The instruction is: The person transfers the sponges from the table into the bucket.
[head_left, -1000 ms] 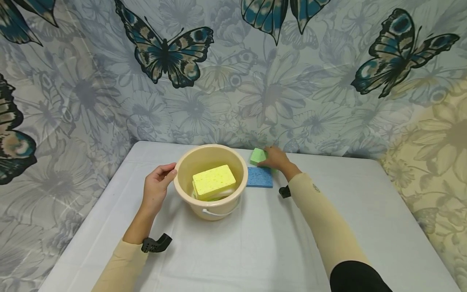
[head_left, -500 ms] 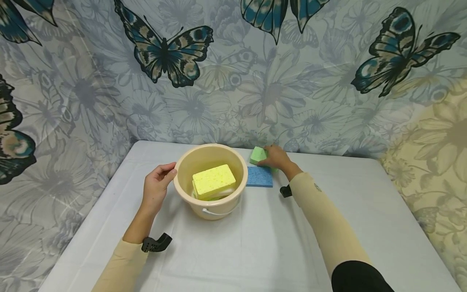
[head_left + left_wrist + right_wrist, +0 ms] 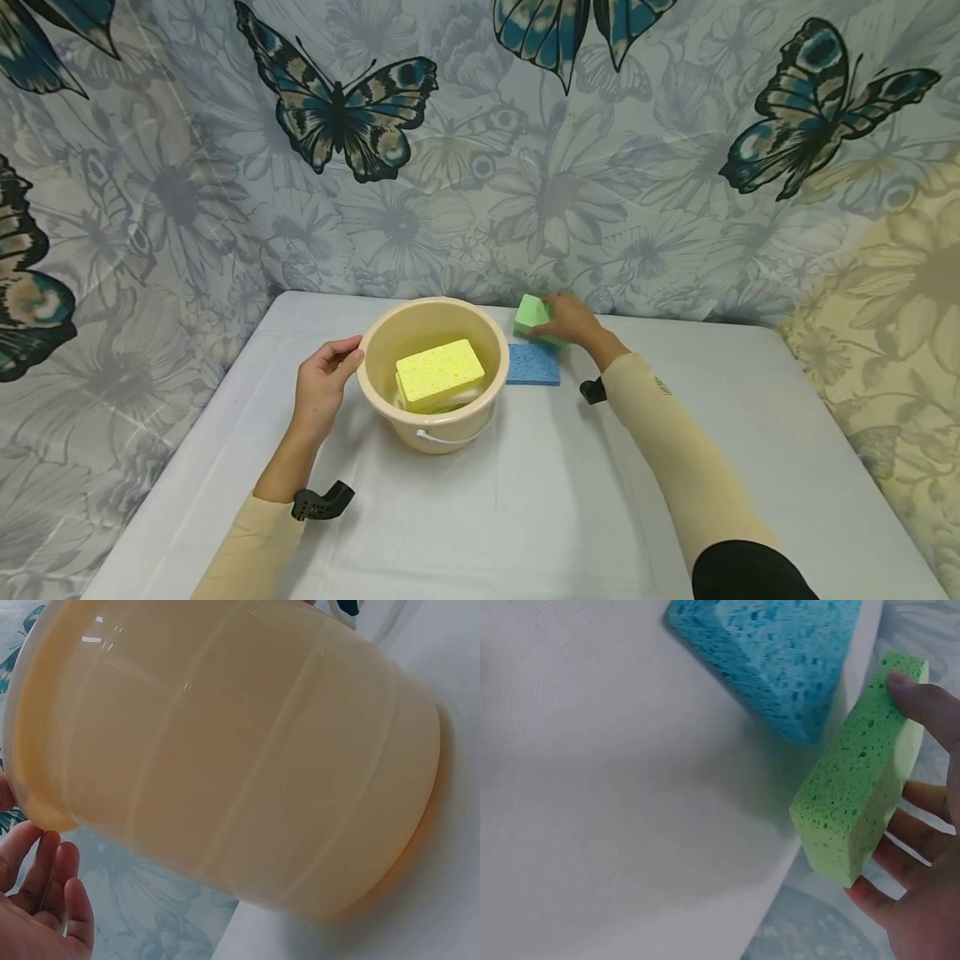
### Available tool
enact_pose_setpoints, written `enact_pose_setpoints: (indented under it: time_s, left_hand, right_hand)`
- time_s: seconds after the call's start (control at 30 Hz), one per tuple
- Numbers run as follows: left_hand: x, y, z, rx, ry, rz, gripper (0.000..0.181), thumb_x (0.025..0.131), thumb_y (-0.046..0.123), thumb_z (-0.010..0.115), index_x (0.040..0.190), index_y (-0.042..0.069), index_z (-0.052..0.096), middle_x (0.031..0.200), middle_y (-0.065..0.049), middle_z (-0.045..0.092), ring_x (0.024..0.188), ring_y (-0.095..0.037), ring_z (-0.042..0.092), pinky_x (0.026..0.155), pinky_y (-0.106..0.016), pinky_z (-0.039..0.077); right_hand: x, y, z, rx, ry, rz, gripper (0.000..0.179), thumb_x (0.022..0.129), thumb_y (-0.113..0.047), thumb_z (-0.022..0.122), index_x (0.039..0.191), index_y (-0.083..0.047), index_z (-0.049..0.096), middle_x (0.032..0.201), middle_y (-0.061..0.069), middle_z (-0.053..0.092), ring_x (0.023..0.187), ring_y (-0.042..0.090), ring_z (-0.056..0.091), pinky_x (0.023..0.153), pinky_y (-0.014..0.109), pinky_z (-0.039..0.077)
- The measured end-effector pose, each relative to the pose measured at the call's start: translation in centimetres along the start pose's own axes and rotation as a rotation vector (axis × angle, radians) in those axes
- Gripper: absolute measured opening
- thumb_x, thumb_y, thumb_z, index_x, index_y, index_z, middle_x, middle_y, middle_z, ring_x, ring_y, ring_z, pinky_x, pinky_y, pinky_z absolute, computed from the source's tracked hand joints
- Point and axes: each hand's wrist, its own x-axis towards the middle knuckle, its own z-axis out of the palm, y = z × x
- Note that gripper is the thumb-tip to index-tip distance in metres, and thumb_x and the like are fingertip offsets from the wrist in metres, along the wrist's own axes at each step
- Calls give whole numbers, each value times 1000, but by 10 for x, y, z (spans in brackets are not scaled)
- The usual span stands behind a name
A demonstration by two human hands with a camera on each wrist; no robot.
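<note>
A cream plastic bucket (image 3: pixel 442 429) stands upright on the table, a yellow sponge (image 3: pixel 438 375) lying on top of other things inside it. At the bucket's left side my left hand (image 3: pixel 322 383) pinches the rim between thumb and fingers; the left wrist view shows the fingertips (image 3: pixel 51 838) right under the rim. My right hand (image 3: pixel 573 321) grips a green sponge (image 3: pixel 531 312) behind the bucket's right side. In the right wrist view the thumb lies on one face of the green sponge (image 3: pixel 855 769) and the fingers on the opposite one. Beside it a blue sponge (image 3: pixel 534 365) lies flat.
White cloth covers the table (image 3: pixel 465 533). A butterfly-patterned curtain (image 3: pixel 450 225) hangs right behind the table's back edge and along both sides. A thin white handle (image 3: pixel 453 438) hangs down the bucket's front.
My right hand has raised the green sponge slightly, tilting it beside the blue one. The left hand and the bucket stay where they were.
</note>
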Motion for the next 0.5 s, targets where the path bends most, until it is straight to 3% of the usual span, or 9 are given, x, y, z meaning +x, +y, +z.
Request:
enact_pose_setpoints:
  time_s: [0.5]
  left_hand:
    - [0,0,1,-11,3,4,39,91,13,68,121,-10,60,96,19,67,94,-5,61,83,-11,52]
  right_hand:
    - [-15,-11,-28,52,57,-117,82,80,-40,78,142,1,45,144,27,44,132,45,42,107,61,39]
